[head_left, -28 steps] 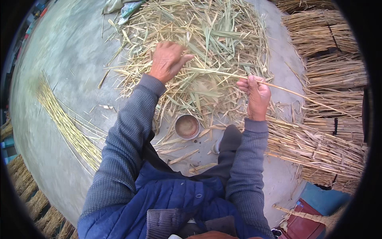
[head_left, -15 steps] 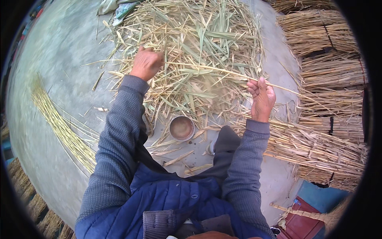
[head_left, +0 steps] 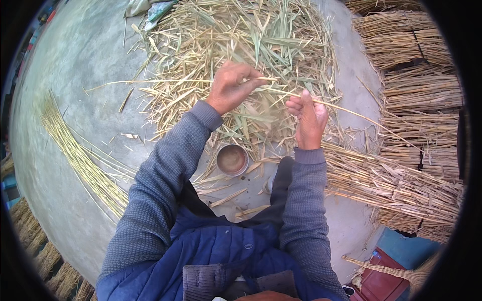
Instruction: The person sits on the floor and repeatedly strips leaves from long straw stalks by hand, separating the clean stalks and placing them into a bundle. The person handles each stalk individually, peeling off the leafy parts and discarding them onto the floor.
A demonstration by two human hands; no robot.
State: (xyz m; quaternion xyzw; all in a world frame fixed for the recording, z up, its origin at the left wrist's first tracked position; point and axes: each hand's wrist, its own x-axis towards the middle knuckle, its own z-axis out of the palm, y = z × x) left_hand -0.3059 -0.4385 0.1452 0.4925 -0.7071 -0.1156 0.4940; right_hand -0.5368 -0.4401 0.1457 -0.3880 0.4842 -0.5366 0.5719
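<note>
Left hand [head_left: 231, 88], frame centre, pinches a long reed stalk [head_left: 346, 108]; right hand [head_left: 309, 118] closes round it. Best: slide steadily along stalk, stripping leaves onto loose pile [head_left: 226, 45].

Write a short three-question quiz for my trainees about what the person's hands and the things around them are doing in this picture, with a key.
1. True or false: both hands grip the same long stalk.
2. The small round cup stands: A) on the bundles at the right, B) on the floor near the person's knees, C) on the red box.
3. What lies in a neat row on the floor at the person's left?

Key
1. True: the left hand and right hand pinch it over the loose straw pile.
2. B.
3. A row of stripped yellow stalks.
</note>
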